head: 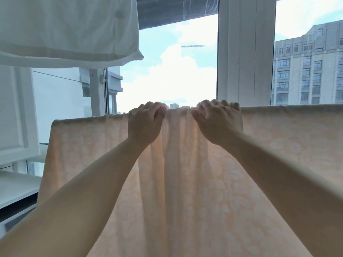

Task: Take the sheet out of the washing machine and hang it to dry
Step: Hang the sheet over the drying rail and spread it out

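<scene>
A pale peach sheet (278, 145) with a faint floral pattern hangs draped over a horizontal line or rod that it hides, in front of a window. Its top edge runs across the frame at about mid height. Between my hands the fabric is bunched into vertical folds. My left hand (145, 123) grips the sheet's top edge with curled fingers, just left of the folds. My right hand (219, 120) grips the same edge just right of them, fingers curled over the top. The washing machine is out of view.
A white cloth item (70, 28) hangs overhead at the upper left. White window frames (245, 52) stand behind the sheet, with sky and a tall building (306, 67) beyond. A white cabinet door (16, 112) and a white ledge (16, 188) are at the left.
</scene>
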